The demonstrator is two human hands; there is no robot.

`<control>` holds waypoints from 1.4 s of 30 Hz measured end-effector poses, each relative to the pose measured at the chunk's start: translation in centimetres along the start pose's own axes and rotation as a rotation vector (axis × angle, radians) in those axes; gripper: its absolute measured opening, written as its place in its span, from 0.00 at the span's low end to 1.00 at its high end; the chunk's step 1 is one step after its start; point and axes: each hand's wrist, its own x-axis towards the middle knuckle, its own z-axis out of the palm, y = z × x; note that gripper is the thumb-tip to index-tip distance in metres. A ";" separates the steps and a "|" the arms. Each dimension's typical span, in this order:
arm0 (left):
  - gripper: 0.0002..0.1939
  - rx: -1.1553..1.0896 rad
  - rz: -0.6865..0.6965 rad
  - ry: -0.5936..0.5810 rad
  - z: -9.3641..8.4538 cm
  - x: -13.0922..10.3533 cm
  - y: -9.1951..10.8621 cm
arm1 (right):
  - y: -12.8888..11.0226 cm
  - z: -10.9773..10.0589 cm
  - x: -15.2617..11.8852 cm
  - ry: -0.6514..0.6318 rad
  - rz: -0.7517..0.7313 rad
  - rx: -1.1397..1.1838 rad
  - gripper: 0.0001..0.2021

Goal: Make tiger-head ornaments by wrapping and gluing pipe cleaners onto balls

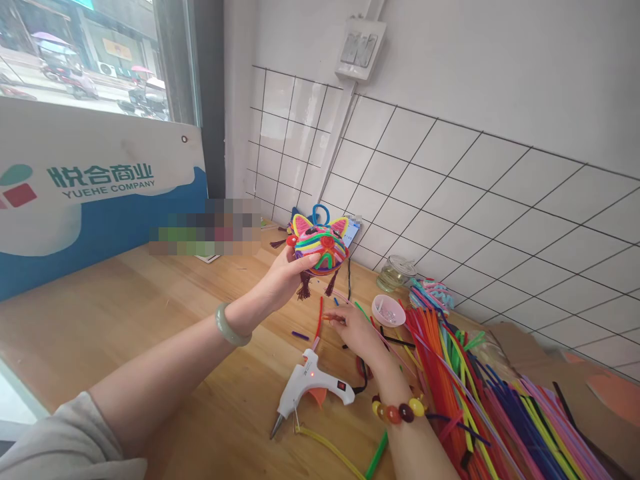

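Observation:
My left hand (pixel 290 272), with a pale green bangle on its wrist, holds up a colourful pipe-cleaner animal head (pixel 323 248). The head has pink and yellow ears, a blue loop on top and dark tassels below. To the right and lower, my right hand (pixel 353 327) pinches a small orange-red piece (pixel 327 318) at its fingertips, just above the wooden table (pixel 210 400). A white glue gun (pixel 310 383) lies below my hands, its metal tip toward the lower left and a small light lit.
Bundles of coloured pipe cleaners (pixel 435 360) cover the right side. A pink bowl (pixel 389 311) and a glass jar (pixel 395 273) stand near the tiled wall. Behind the animal head a phone (pixel 351 233) leans. Loose pipe-cleaner pieces and a black cord lie mid-table.

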 end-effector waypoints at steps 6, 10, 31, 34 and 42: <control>0.20 -0.012 -0.023 0.007 -0.2 -0.1 -0.7 | -5.1 1.5 -0.8 -0.079 -0.069 -0.154 0.10; 0.21 -0.021 -0.041 0.002 -0.2 -0.2 -0.9 | -6.7 3.1 -0.5 -0.157 -0.034 -0.257 0.09; 0.18 -0.002 -0.102 -0.037 0.9 -0.9 -1.1 | -8.1 -5.2 -5.6 0.596 -0.404 0.167 0.09; 0.16 0.021 -0.150 -0.058 1.2 -1.2 -1.2 | -7.9 -5.4 -5.7 0.692 -0.469 0.006 0.09; 0.18 0.045 -0.215 -0.074 2.2 -1.7 -1.1 | -7.4 -5.7 -6.0 0.693 -0.573 -0.331 0.12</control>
